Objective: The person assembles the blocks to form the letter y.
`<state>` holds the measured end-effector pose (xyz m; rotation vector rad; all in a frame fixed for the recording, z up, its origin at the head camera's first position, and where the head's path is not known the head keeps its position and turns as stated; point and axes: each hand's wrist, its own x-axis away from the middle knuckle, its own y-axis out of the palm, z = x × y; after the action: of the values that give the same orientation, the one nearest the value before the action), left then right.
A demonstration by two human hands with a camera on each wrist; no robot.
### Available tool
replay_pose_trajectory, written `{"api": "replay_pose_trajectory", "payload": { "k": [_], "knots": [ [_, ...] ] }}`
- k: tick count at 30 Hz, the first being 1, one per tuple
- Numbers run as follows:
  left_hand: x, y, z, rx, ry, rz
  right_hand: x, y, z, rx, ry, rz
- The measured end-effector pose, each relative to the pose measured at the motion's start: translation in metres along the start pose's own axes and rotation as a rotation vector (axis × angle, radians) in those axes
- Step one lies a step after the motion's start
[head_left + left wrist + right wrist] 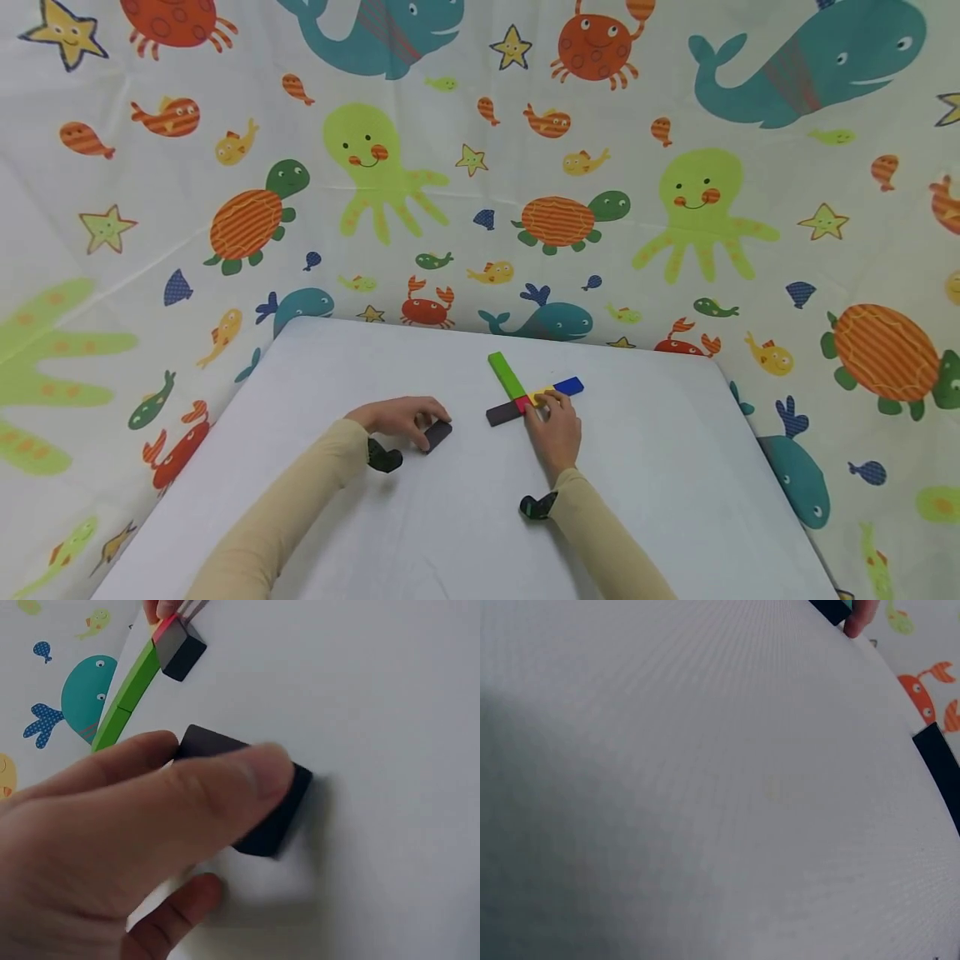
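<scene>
My left hand (397, 417) pinches a black block (438, 435) between thumb and fingers, left of a cross-like layout of coloured blocks. In the left wrist view the thumb lies across this block's face. My right hand (557, 433) is at the layout's middle, with thumb and fingers at the yellow block (537, 396), partly covering it. A small red block (522, 403) sits beside the thumb. From it a green arm (507, 375) runs away from me, showing a seam in the left wrist view. Another black block (502, 414) extends left, and a blue block (568, 386) lies at the right end.
The blocks lie on a white table (660, 467). Behind and beside it hangs a cloth (450, 275) printed with sea animals. A dark strap piece (385, 456) hangs at the left wrist, and another (537, 507) at the right.
</scene>
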<state>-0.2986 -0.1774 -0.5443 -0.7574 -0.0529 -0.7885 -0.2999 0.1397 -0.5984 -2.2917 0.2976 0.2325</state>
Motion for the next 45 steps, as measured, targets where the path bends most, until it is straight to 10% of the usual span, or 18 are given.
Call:
{"api": "replay_pose_trajectory", "payload": {
  "k": [11,22,45],
  "knots": [
    [-0.002,0.007,0.003,-0.052,0.023,0.048,-0.004,0.003,0.005,0.018,-0.01,-0.004],
    [-0.027,0.011,0.022,-0.052,0.042,-0.042,-0.002,0.006,0.007,0.022,-0.001,-0.013],
    [-0.046,0.025,0.022,-0.014,0.08,0.19,-0.003,0.004,0.005,0.014,-0.013,-0.007]
  ]
}}
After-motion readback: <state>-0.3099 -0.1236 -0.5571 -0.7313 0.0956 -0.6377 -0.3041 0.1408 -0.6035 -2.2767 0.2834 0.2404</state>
